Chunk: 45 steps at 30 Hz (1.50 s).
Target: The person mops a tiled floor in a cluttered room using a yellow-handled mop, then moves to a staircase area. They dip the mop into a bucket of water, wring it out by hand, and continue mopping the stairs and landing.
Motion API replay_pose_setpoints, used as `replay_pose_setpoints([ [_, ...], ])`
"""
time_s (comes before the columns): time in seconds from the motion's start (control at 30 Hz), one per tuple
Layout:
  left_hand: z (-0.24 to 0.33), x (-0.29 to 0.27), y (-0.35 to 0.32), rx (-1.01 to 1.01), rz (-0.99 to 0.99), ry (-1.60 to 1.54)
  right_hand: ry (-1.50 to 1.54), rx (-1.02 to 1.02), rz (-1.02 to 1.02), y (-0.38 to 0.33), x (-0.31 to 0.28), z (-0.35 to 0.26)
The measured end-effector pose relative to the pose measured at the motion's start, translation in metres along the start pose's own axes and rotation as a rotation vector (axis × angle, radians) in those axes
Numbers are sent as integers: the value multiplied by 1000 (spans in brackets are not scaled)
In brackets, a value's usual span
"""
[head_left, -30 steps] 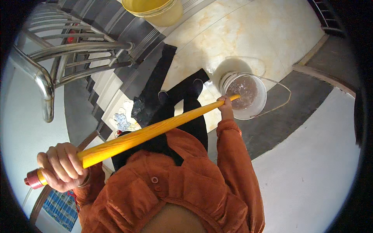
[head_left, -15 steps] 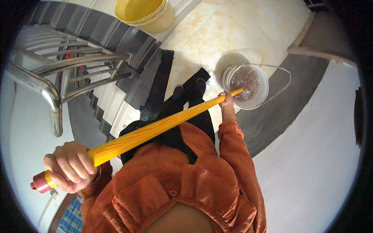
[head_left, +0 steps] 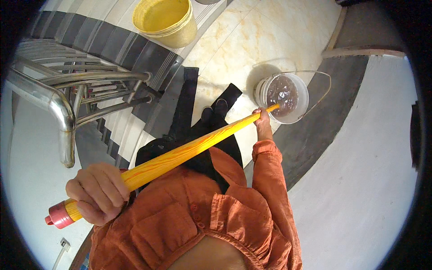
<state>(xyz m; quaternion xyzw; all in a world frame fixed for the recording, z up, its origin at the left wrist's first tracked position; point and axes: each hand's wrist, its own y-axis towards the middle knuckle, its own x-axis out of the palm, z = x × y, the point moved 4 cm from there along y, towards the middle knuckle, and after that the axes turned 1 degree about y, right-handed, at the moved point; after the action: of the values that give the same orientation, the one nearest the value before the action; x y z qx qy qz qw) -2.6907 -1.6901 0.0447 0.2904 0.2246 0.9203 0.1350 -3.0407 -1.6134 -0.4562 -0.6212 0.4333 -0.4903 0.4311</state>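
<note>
Slanting across my body is a long yellow handle with orange wood grain, like that of a mop. My left hand is wrapped round its upper part, just beside the red end cap. Further down, my right hand grips the thin lower part, close to the near rim of a white bucket. Murky, rippling water fills part of this bucket. The handle's far end reaches over the rim to the water; whatever is fixed to that end is hidden.
A yellow bucket stands at the upper left on grey and white striped steps. To the left rises a shiny metal railing. The white bucket's wire handle hangs out to the right. A white wall lies beyond my right arm.
My left hand and the capped end have moved right and slightly toward me. The lower end has shifted a little left, still at the white bucket. Both hands keep their hold.
</note>
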Motion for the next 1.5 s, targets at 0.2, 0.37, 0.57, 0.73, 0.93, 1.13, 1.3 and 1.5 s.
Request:
replay_pose_setpoints([
  [0.2,2,-6,-6,4,-8,3,-6,-37,-31,-6,4,4],
  [0.37,1,-7,-8,25,7,16,-15,-19,-12,-8,2,6],
  [0.57,1,-7,-17,-27,-128,-24,25,6,-68,-1,-5,1],
  [0.73,-3,3,-18,-46,-158,-14,57,-38,-62,-8,-2,-1],
  [0.93,-8,10,-21,-46,-197,-41,44,-88,-112,3,-9,-9],
  [1.13,-8,13,-22,-82,-272,-116,120,-71,-74,3,-12,-5],
  [1.3,5,19,5,-113,-102,-181,-151,-177,-58,20,-17,-14],
  [1.5,3,-3,82,-78,-504,-92,-130,-152,-86,-18,24,-5],
])
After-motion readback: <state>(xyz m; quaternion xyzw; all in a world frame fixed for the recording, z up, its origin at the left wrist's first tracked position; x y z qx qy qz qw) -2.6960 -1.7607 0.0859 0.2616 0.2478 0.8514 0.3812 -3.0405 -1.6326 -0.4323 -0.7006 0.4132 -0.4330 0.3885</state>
